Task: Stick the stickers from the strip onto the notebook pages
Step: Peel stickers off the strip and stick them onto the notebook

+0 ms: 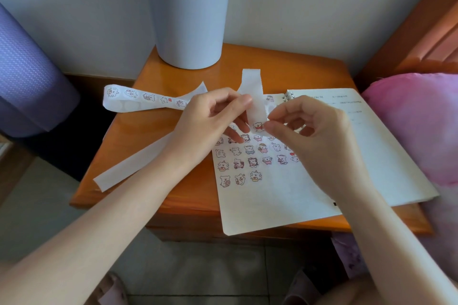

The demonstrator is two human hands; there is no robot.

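With the left hand (210, 116), pinching the sticker strip (253, 91) between thumb and curled fingers, a blank length standing up above the knuckles; with the right hand (307, 131), nipping by thumb and forefinger at a bear sticker (257, 126) on the strip's lower end, just between the two hands. Hard to tell whether peeled off the backing or only gripped: near edge hidden by the right fingertips. Cannot make out the top rows of stickers on the notebook (272, 200) either, covered by both hands; below the hands, several rows of small cartoon animals plain on the left page, too small to tell apart. Right page partly behind the right wrist, print there faint and unreadable; ring binding (288, 96) peeping out just above the right hand. Left of the left hand, more of the strip reaching out past the table edge with stickers on it, then bare backing trailing away under the left forearm. All on an orange wooden bedside table (285, 67). Beyond the hands, a pale grey bin (188, 15) against the wall; far left, a purple roll (24, 69), cut off by the frame; right of the right hand, pink bedding (409, 116) and a wooden bed frame (433, 20), both cut off too.
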